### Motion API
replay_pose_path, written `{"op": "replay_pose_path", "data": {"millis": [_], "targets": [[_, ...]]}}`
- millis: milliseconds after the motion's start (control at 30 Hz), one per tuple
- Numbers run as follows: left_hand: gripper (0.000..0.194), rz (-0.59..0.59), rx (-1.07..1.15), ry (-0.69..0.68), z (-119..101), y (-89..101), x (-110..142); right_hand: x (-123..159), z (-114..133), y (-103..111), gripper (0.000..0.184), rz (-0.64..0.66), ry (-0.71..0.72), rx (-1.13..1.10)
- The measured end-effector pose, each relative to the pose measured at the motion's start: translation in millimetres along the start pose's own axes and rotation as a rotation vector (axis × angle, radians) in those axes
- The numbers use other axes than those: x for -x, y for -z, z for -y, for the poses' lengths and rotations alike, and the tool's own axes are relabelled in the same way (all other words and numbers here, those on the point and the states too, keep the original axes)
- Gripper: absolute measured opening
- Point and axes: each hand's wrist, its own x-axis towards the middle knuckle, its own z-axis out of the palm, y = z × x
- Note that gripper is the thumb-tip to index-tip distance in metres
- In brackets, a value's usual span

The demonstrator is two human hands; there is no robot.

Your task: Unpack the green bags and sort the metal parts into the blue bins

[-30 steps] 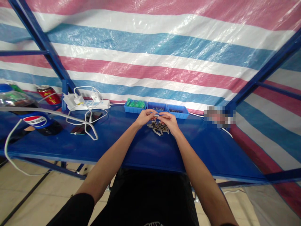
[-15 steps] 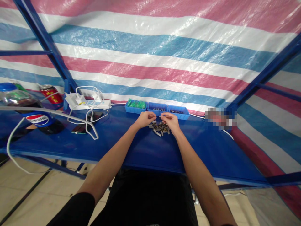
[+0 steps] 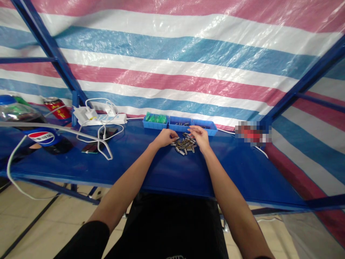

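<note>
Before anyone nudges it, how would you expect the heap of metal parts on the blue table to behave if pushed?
The heap of metal parts would probably scatter, since its pieces lie loose and jumbled. Some look short and cylindrical, so a few might roll on the smooth blue table. Their metallic shine suggests stiffness.

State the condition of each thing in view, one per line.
Metal parts: loosely heaped
Left hand: fingers curled
Right hand: fingers bent
Left bin: open, holding green pieces
Middle bin: open, holding small parts
Right bin: open, partly hidden
Cola bottle: capped, partly full
Red can: standing
Power strip: plugs inserted
</note>
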Motion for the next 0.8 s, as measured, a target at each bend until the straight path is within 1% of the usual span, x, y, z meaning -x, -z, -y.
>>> {"op": "replay_pose_path", "data": {"millis": [133, 233, 267, 367, 400, 500, 567, 667, 800], "targets": [[0.012, -0.007, 0.03, 0.016, 1, 0.7, 0, 2, 4, -4, 0.039, 0.015, -0.009, -0.001], [0.023, -0.009, 0.092, 0.034, 1, 0.2, 0, 4, 3, -7, 0.04, 0.038, -0.021, 0.019], [0.023, -0.009, 0.107, 0.037, 1, -0.4, 0, 4, 3, -7, 0.04, 0.046, -0.026, 0.025], [0.013, -0.039, 0.156, 0.06, 3, -2.9, -2, 5, -1, -9, 0.036, 0.072, -0.033, 0.03], [0.014, -0.065, 0.188, 0.076, 4, -3.7, -2, 5, -3, -10, 0.035, 0.081, -0.034, 0.031], [0.027, -0.156, 0.334, 0.144, 4, -4.8, -4, 5, -6, -11, 0.033, 0.103, -0.036, 0.045], [0.035, -0.195, 0.461, 0.194, 2, -4.7, -6, 5, -5, -11, 0.032, 0.117, -0.032, 0.051], [0.045, -0.197, 0.611, 0.243, -3, -4.5, -8, 7, -2, -13, 0.033, 0.146, -0.032, 0.046], [0.05, -0.166, 0.684, 0.265, -8, -5.2, -8, 12, 3, -16, 0.039, 0.205, -0.047, 0.055]]}}
